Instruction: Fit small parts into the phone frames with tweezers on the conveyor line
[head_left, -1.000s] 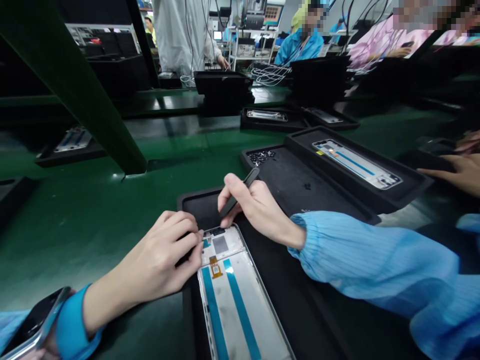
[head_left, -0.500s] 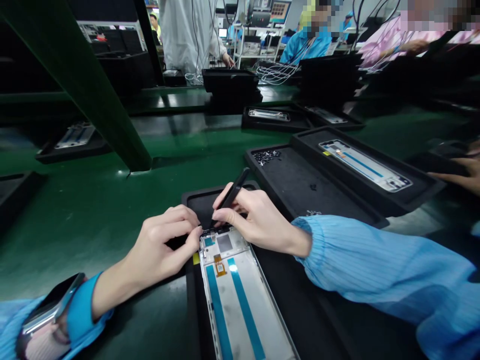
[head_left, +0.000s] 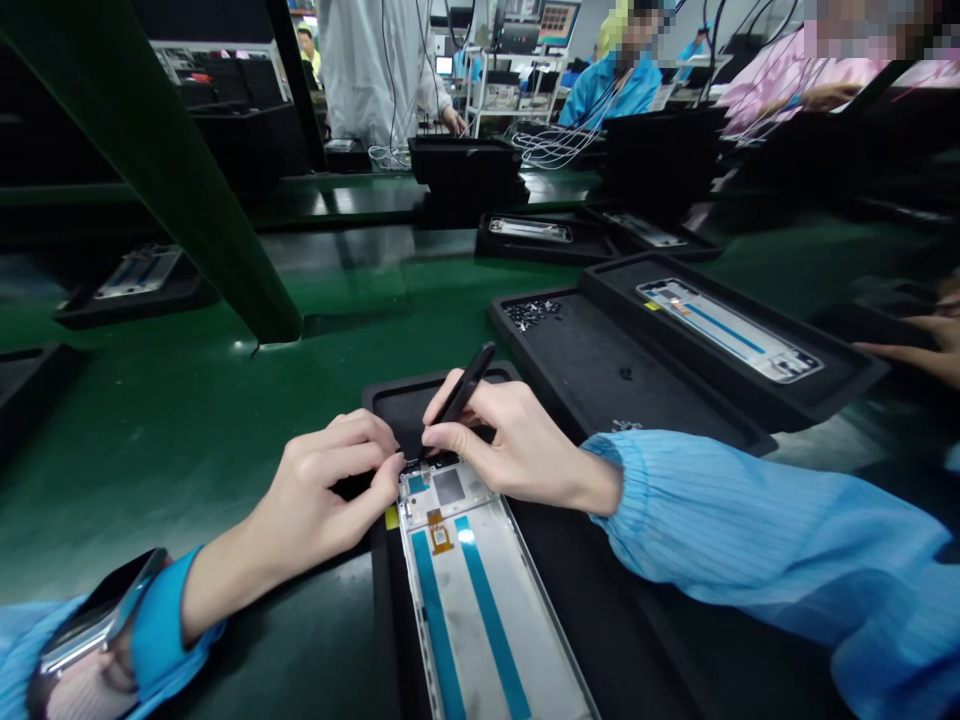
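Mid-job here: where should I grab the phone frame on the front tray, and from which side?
Grip the phone frame by its long silver side rails, from the near end. Your left hand and right hand with its black pick crowd the far end. The rails run clear along both sides, keeping fingers off the blue tape strips.

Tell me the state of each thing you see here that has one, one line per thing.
Left hand: curled, fingertips at the top end of the phone frame.
Right hand: pinching the black spudger.
Black spudger: tilted, tip down at the frame's top end.
Phone frame: lying flat in a black tray, blue strips on it.
Second phone frame: lying in its own tray, no hand on it.
Black screws: loose in a small heap on a tray.
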